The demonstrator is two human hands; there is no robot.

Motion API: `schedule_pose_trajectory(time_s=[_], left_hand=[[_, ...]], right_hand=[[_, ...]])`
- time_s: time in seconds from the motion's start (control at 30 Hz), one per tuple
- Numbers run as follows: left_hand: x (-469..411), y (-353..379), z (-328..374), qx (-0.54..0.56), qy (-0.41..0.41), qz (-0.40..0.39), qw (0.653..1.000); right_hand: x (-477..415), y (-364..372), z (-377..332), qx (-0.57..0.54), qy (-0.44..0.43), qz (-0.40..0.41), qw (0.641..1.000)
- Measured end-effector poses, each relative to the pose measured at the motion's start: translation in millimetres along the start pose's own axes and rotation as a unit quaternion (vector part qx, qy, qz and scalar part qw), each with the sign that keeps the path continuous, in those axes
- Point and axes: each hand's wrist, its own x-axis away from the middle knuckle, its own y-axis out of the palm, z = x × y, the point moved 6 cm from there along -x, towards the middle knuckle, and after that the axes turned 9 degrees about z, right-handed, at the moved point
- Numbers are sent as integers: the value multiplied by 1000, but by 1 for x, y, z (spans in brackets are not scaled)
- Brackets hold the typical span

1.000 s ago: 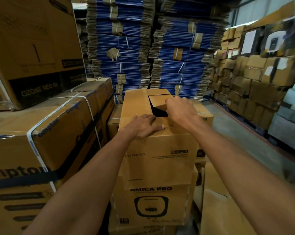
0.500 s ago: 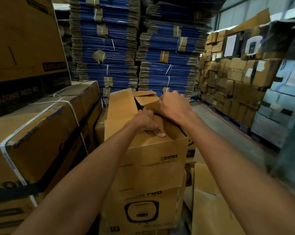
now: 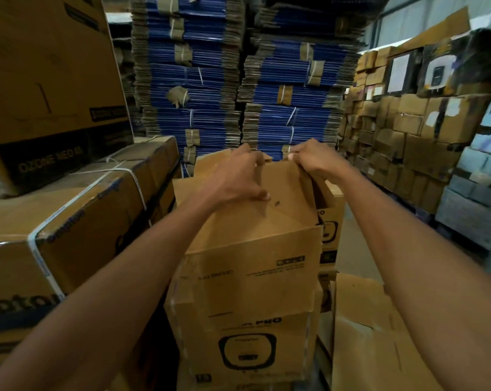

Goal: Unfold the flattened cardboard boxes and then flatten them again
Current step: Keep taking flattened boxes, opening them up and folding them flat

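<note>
A warehouse aisle: bundled stacks of blue flattened cartons (image 3: pixel 202 77) rise behind, with a strapped carton (image 3: pixel 77 221) to the left. The brown cardboard box (image 3: pixel 252 266) stands centre, on a printed carton (image 3: pixel 247 351). Both arms reach forward. The left hand (image 3: pixel 235 179) grips the box's raised top flap (image 3: pixel 286 193) and the right hand (image 3: pixel 314 162) pinches that flap's upper edge.

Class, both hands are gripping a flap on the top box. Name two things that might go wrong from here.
The left hand and right hand grip the flap by its top edge; it may tear at the fold. The top box merely sits on a printed box, so tugging might tip it off.
</note>
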Motion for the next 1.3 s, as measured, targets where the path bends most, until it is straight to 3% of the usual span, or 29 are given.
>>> schedule_pose_trajectory(time_s=[0.07, 0.13, 0.23, 0.33, 0.4, 0.57, 0.63, 0.77, 0.87, 0.97, 1.1, 1.2, 1.3], left_hand=[[14, -6, 7, -2, 28, 7, 1000], [27, -21, 25, -39, 71, 32, 996], [45, -35, 46, -112, 95, 44, 988], [67, -40, 53, -40, 73, -126, 988], [84, -46, 59, 34, 75, -246, 966], [118, -8, 44, 57, 62, -415, 906], [113, 16, 29, 80, 72, -385, 917], [94, 59, -12, 30, 89, -247, 964], [92, 74, -28, 35, 69, -225, 971], [89, 70, -23, -9, 107, -181, 978], [75, 31, -13, -42, 112, -10, 993], [76, -17, -34, -14, 28, 136, 990], [90, -55, -76, -45, -80, 183, 979]], right_hand=[[6, 2, 10, -140, 81, -67, 985], [18, 6, 14, -251, 143, -163, 943], [28, 8, 13, -237, 103, -260, 930], [43, 9, 14, -192, 69, -350, 914], [57, 12, 17, -139, 6, -421, 896], [97, 27, 32, -59, -56, -489, 868], [102, 41, 34, 23, -98, -422, 901], [105, 74, 38, 108, -147, -187, 965], [118, 88, 43, 118, -165, -70, 977], [130, 91, 44, 111, -199, 25, 973], [131, 91, 49, 101, -194, 54, 974], [129, 91, 52, 90, -208, 66, 972], [129, 94, 55, 78, -216, 77, 970]])
